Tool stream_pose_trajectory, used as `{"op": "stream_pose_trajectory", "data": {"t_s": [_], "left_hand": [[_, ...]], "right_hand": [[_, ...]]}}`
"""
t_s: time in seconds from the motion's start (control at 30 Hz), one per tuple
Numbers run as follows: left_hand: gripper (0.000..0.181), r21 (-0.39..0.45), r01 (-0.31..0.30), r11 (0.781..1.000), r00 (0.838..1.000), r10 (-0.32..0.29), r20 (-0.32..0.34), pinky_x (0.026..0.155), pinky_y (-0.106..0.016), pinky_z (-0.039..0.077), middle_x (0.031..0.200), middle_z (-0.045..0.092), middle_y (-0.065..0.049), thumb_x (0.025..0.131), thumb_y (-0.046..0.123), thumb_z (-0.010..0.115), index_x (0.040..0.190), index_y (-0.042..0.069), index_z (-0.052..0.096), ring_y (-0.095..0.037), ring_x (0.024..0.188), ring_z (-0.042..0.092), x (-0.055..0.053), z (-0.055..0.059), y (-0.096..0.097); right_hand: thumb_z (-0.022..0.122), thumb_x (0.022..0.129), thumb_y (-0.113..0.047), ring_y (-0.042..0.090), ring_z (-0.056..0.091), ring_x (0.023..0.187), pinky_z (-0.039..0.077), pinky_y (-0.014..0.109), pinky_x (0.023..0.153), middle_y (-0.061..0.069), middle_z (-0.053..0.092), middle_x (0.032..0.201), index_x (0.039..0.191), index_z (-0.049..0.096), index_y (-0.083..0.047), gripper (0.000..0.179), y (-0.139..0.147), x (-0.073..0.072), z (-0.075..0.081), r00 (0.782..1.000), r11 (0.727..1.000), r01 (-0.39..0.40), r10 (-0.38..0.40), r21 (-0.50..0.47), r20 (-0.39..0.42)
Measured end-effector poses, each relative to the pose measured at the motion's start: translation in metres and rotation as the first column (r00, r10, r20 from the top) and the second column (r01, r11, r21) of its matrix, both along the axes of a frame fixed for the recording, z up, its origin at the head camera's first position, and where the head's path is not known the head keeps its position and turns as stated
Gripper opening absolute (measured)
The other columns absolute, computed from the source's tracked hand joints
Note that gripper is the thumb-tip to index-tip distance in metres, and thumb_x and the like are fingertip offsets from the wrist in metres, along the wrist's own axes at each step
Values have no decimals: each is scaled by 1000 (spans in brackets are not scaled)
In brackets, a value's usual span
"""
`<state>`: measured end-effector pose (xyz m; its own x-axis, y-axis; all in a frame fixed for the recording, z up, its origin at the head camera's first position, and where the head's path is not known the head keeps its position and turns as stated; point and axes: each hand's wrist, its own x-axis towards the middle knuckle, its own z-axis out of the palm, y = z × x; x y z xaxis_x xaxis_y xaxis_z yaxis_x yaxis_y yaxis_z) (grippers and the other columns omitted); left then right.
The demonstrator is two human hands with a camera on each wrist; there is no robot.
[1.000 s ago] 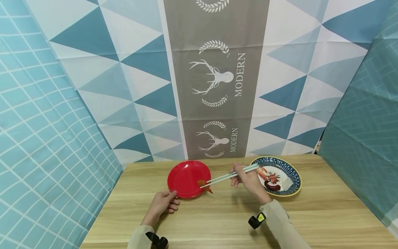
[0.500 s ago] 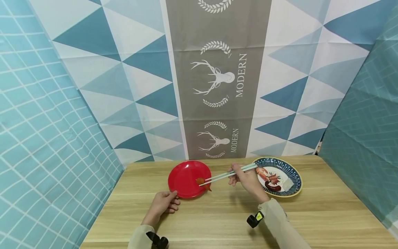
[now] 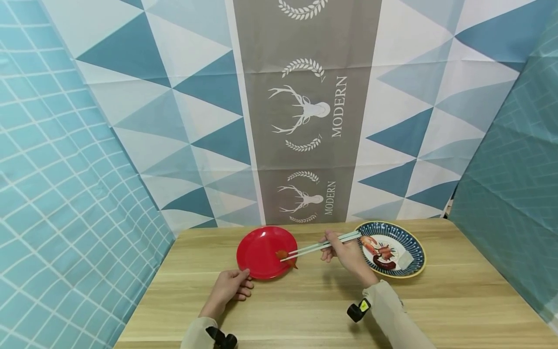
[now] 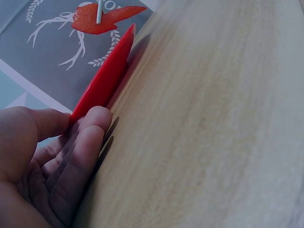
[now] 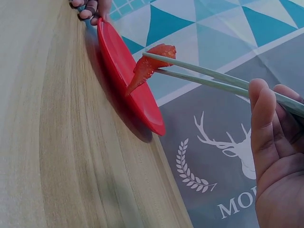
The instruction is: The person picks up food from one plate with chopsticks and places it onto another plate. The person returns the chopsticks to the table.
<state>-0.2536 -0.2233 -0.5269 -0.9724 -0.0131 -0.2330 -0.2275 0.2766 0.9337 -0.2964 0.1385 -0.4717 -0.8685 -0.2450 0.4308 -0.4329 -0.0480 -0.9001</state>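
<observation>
Right grip on chopsticks, orange-red piece over the red plate

Your right grip: fingers curled round a pair of pale green chopsticks, well back from the tips, which seems to give you reach while the fingers stay off the food.

Orange-red piece: pinched between the tips, over the right side of the plate, its pointed end hanging toward you. Whether that end touches the rim, you cannot tell.

Red plate: round, on the far part of the counter, left of centre.

Your left grip: pinches the plate's near-left rim, thumb above and fingers below, probably to steady it.

Patterned plate: far right, blue-edged, just beyond your right forearm and so within easy reach of the chopsticks. Inside its rim: a dark red-brown piece near and a pale slab to the right; other reddish shapes may be printed.
</observation>
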Motion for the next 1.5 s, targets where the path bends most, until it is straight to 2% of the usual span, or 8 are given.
{"op": "stream_pose_trajectory", "data": {"t_s": [0.2,0.27,0.47,0.67,0.87,1.07,1.23,1.5], "left_hand": [[46,4,8,1000,1000,-8,-6,59,-29,61,79,74,-4,106,40,58,102,-3,72,-13,64,71,3,3,1],[45,8,9,1000,1000,-9,-5,59,-28,61,79,74,-3,106,40,58,102,-3,72,-12,63,71,3,4,2],[44,12,-3,1000,1000,3,4,58,-27,60,78,74,-3,105,40,58,101,-2,72,-11,63,71,4,5,2],[44,11,-6,1000,1000,6,6,58,-28,60,78,74,-3,105,40,58,101,-2,72,-12,63,71,4,5,3],[44,9,-11,1000,1000,11,7,59,-28,60,79,74,-3,106,39,58,102,-3,72,-12,63,71,5,5,3],[44,0,-15,1000,1000,15,7,59,-28,60,79,74,-4,106,38,58,102,-3,72,-12,63,71,4,5,3],[43,0,-21,1000,1000,21,11,59,-28,61,79,74,-4,106,38,58,102,-2,72,-12,64,71,4,6,4],[44,-1,-13,1000,1000,13,8,60,-28,61,80,74,-4,105,40,58,102,-2,72,-13,64,71,3,5,3]], "right_hand": [[45,112,-19,12,69,57,60,35,52,7,71,69,101,65,20,45,-2,0,-1,1000,1000,6,-5,-19,15],[45,112,-20,12,69,57,60,34,52,8,71,70,102,64,21,47,-2,0,-1,1000,1000,10,-9,-21,21],[46,112,-22,13,69,57,60,36,53,34,66,75,102,67,18,46,-3,0,1,999,1000,24,-23,-15,29],[46,112,-22,13,69,57,60,36,54,41,63,77,102,67,17,46,-3,0,2,999,1000,29,-29,-8,37],[46,112,-20,13,70,57,61,36,54,26,69,73,102,66,19,45,-4,-1,2,999,1000,17,-17,-16,34],[46,112,-23,13,69,58,61,35,55,21,70,73,102,67,17,45,-6,0,3,999,1000,10,-9,-9,38],[45,112,-22,13,69,58,61,36,55,7,71,71,101,68,14,44,-6,1,5,999,1000,6,-6,2,33],[46,112,-22,11,69,58,60,33,54,9,71,72,104,64,21,48,-7,-2,7,999,1000,-1,1,-5,43]]}}
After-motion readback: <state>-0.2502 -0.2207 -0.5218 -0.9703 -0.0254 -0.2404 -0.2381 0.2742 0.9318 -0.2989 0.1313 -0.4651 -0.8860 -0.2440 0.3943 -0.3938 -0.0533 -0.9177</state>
